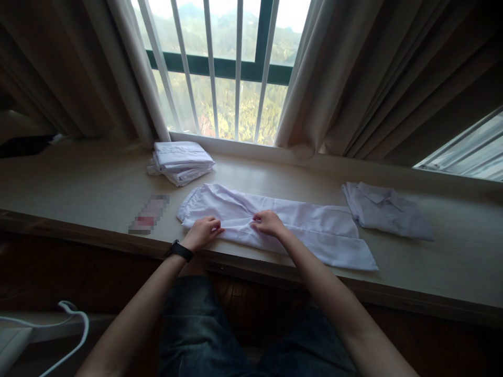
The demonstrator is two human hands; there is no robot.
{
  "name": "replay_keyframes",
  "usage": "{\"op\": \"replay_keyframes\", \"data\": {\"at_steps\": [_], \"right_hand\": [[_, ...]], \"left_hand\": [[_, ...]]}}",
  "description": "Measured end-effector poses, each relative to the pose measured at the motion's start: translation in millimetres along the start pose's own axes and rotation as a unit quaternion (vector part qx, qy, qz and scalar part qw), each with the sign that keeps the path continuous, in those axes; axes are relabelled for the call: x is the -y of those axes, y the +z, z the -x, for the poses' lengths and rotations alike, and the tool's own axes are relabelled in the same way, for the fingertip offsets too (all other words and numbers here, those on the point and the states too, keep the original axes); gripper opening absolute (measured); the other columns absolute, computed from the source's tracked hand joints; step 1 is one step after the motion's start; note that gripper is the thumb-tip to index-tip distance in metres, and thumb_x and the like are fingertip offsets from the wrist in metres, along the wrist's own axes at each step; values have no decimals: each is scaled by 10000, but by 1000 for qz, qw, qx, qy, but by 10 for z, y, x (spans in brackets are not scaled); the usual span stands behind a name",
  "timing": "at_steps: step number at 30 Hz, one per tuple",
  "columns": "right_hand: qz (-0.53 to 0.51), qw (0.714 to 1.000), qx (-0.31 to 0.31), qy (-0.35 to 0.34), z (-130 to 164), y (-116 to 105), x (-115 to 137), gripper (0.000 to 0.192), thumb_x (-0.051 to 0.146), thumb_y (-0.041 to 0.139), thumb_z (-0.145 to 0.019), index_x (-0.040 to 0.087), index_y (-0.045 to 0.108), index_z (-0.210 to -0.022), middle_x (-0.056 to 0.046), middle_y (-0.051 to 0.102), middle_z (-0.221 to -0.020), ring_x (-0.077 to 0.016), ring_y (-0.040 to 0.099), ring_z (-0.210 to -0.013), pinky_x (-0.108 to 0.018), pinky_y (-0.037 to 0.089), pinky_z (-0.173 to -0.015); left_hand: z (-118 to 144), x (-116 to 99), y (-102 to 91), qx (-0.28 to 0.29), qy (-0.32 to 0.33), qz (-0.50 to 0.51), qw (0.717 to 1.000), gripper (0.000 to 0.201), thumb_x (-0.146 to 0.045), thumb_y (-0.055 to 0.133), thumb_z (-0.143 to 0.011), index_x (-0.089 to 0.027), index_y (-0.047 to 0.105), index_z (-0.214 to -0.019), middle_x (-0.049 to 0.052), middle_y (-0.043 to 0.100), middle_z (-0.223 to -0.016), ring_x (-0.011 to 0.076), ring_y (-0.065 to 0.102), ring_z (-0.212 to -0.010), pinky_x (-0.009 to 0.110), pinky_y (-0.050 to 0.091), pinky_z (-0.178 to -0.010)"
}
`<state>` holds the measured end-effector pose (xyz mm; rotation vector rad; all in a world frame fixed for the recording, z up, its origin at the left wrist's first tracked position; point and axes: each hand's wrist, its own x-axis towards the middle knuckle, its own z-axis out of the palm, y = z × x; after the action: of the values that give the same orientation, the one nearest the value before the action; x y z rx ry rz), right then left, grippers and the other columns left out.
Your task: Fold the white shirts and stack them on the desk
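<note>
Right now both hands are on a white garment [283, 222] spread lengthwise along the near part of a pale wooden ledge [78, 183] under a barred window [223, 68]. The garment looks like a shirt folded into a long narrow band: it runs from a rounded, gathered end at the left to a squared, flat end at the right, with a long fold line down its length and soft creases near the middle. Its near edge lies close to the front lip of the ledge.

The left hand [202, 232], with a dark watch [179, 250] on the wrist, rests on the near-left part of the cloth, fingers curled and pinching a fold of fabric. The right hand [268, 222] sits just beside it toward the middle, fingers likewise bent and nipping the cloth. The two hands are near each other but apart, a short stretch of bunched fabric between them.

Behind the garment, toward the window, lies a stack of folded white clothes [181, 162]. Well to the right lies another white shirt [387, 209], loosely flattened with its collar showing. Left of the garment is a small blurred flat object [149, 213]. Beige curtains [373, 78] hang at either side of the window.
</note>
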<state>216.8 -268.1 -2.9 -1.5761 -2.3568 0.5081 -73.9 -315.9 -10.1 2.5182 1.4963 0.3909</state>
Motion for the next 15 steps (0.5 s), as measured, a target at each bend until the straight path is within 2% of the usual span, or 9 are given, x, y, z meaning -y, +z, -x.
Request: {"op": "replay_keyframes", "data": {"at_steps": [2,5,8,10,12,15], "right_hand": [[-34,999,37,19,-135,-16,26,125,327,744,-794,223,766,-861,-32,753,-883,-196,662,-827,-268,468,-744],[-94,995,-26,18,-206,13,-1,147,360,740,-819,226,754,-880,-21,745,-895,-185,659,-839,-262,461,-744],[-63,994,-85,7,-165,180,-10,142,347,712,-857,218,746,-907,-51,724,-930,-212,634,-916,-308,462,-859],[-33,991,-129,-2,-126,319,0,175,353,663,-900,212,735,-975,-79,701,-988,-232,605,-973,-337,450,-922],[-21,982,-187,-1,-125,422,18,254,380,567,-961,196,713,-1058,-107,677,-1051,-250,576,-1026,-360,434,-966],[3,974,-226,-2,-247,480,67,329,367,458,-1005,173,688,-1137,-137,657,-1104,-275,545,-1071,-396,412,-996]], "left_hand": [[-11,69,0,2,-8,-28,1000,388,-487,428,-998,-206,631,-825,71,661,-852,210,590,-832,302,392,-754],[-14,112,3,13,-58,-49,997,416,-476,355,-1021,-199,632,-882,76,662,-797,213,593,-765,314,382,-736],[-21,86,4,25,-97,-75,992,364,-433,386,-1010,-183,643,-946,104,677,-831,247,618,-818,350,396,-777],[-32,15,1,5,-108,-98,989,289,-374,448,-980,-173,656,-984,135,688,-917,287,623,-919,393,404,-828],[-49,-106,14,-41,-105,-105,988,258,-279,472,-947,-167,663,-1080,158,686,-1060,307,608,-1030,430,405,-892],[-79,-344,110,-96,-49,-82,991,394,-227,440,-951,-207,607,-1307,138,617,-1333,299,530,-1251,471,342,-1064]]}}
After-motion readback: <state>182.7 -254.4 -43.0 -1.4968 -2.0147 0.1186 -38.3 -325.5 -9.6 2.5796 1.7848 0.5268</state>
